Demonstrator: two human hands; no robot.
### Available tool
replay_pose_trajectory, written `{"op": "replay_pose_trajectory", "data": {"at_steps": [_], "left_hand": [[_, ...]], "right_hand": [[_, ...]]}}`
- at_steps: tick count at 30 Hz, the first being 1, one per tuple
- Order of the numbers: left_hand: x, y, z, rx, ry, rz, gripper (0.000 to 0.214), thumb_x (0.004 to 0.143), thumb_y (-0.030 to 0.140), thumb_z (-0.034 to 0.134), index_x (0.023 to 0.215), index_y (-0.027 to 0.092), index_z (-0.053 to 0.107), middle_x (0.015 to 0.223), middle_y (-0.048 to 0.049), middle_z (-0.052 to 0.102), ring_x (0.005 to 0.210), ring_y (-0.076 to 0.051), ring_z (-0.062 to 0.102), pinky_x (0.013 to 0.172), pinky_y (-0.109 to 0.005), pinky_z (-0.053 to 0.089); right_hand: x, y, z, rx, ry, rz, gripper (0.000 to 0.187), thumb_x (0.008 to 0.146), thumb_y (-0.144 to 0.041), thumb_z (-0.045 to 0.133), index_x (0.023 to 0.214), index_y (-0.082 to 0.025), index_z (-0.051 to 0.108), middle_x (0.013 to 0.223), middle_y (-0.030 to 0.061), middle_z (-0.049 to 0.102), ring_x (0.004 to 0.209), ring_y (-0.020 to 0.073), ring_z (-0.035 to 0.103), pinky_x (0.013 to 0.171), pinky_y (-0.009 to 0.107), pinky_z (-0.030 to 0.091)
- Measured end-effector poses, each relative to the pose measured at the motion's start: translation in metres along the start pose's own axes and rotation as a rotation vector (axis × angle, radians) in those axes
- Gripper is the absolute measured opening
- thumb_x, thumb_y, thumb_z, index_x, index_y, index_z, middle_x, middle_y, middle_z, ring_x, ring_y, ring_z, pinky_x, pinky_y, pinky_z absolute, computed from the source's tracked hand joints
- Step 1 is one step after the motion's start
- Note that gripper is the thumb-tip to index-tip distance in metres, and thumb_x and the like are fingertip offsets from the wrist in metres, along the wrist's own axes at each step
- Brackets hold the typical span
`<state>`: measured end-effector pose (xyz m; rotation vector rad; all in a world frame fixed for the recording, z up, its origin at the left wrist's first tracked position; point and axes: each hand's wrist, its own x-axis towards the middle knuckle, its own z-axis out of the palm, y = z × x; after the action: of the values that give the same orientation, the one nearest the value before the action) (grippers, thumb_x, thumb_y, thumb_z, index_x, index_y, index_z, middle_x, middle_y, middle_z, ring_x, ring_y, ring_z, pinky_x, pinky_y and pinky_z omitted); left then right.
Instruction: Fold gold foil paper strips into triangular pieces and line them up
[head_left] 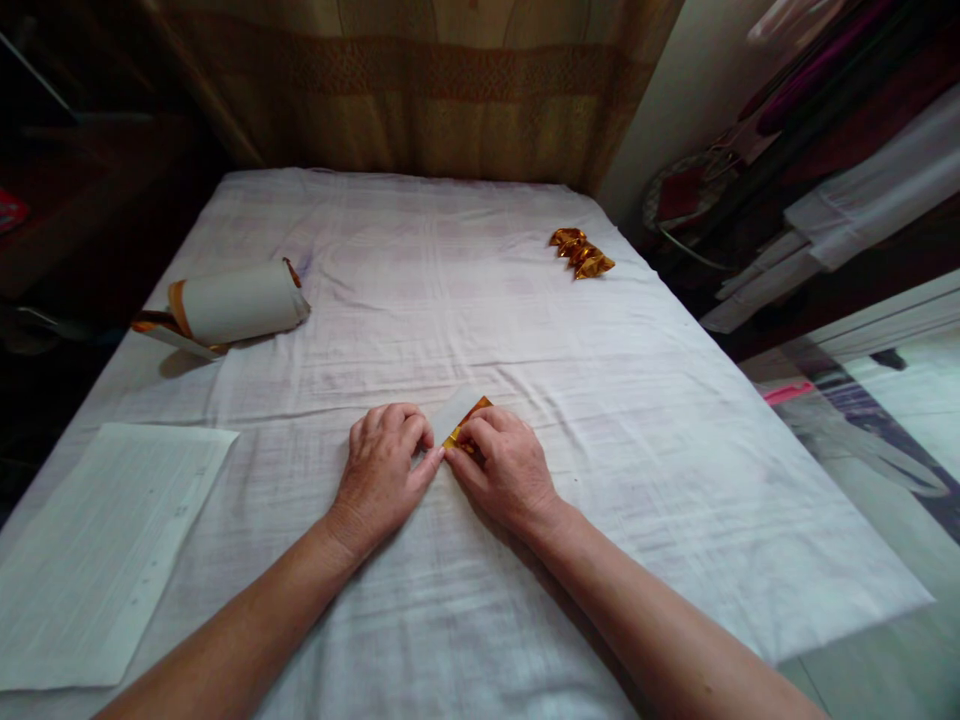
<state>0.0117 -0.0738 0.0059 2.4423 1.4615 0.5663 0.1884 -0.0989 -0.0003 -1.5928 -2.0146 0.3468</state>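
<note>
A small piece of gold foil paper [453,405] with a white back lies on the white cloth, partly folded over so a gold strip shows along its right side. My left hand [386,460] is closed at its left edge, fingers curled and thumb tip pressing the near corner. On the gold fold, my right hand [510,468] is closed too, with thumb and fingertips pressed together on the foil. Both thumb tips nearly meet at the near corner. My fingers hide part of the paper.
Folded gold foil pieces [582,253] sit in a row at the far right. A roll of white-backed gold paper [240,305] lies at the left, and a white sheet [112,550] is near the left edge. Behind hangs a curtain [420,90]; clothes [862,210] hang at right.
</note>
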Motion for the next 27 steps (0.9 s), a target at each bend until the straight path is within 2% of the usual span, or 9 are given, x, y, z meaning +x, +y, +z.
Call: {"op": "replay_pose_trajectory", "data": {"at_steps": [3, 7, 12, 27], "left_hand": [[0.0, -0.001, 0.0, -0.013, -0.01, 0.0, 0.012, 0.087, 0.03, 0.065, 0.082, 0.024, 0.055, 0.105, -0.0051, 0.063, 0.1, -0.026, 0.052, 0.088, -0.041, 0.039], [0.0, -0.002, 0.0, -0.026, -0.013, -0.004, 0.012, 0.088, 0.031, 0.063, 0.083, 0.024, 0.056, 0.105, -0.0047, 0.063, 0.1, -0.025, 0.052, 0.088, -0.04, 0.039], [0.0, -0.003, 0.0, -0.042, -0.031, -0.008, 0.01, 0.087, 0.028, 0.065, 0.084, 0.024, 0.056, 0.106, -0.0042, 0.063, 0.101, -0.025, 0.052, 0.089, -0.04, 0.039], [0.0, -0.01, -0.001, -0.084, -0.039, 0.009, 0.006, 0.085, 0.024, 0.062, 0.086, 0.025, 0.057, 0.107, -0.003, 0.063, 0.106, -0.025, 0.054, 0.091, -0.042, 0.04]], "right_hand": [[0.001, 0.0, 0.001, 0.005, -0.02, 0.011, 0.014, 0.087, -0.031, 0.069, 0.081, -0.021, 0.061, 0.088, 0.0052, 0.064, 0.084, 0.0221, 0.058, 0.074, 0.034, 0.042], [0.002, 0.006, 0.0, 0.12, -0.038, 0.01, 0.006, 0.087, -0.02, 0.064, 0.083, -0.022, 0.06, 0.088, 0.0039, 0.064, 0.086, 0.0208, 0.058, 0.078, 0.033, 0.043], [0.003, 0.015, -0.006, 0.262, -0.073, -0.03, 0.013, 0.085, -0.009, 0.058, 0.082, -0.022, 0.059, 0.088, 0.0033, 0.064, 0.085, 0.0186, 0.058, 0.078, 0.031, 0.046], [0.001, 0.012, -0.002, 0.188, -0.001, -0.067, 0.014, 0.085, -0.009, 0.057, 0.077, -0.021, 0.06, 0.086, 0.0041, 0.064, 0.084, 0.0184, 0.059, 0.077, 0.03, 0.045]]}}
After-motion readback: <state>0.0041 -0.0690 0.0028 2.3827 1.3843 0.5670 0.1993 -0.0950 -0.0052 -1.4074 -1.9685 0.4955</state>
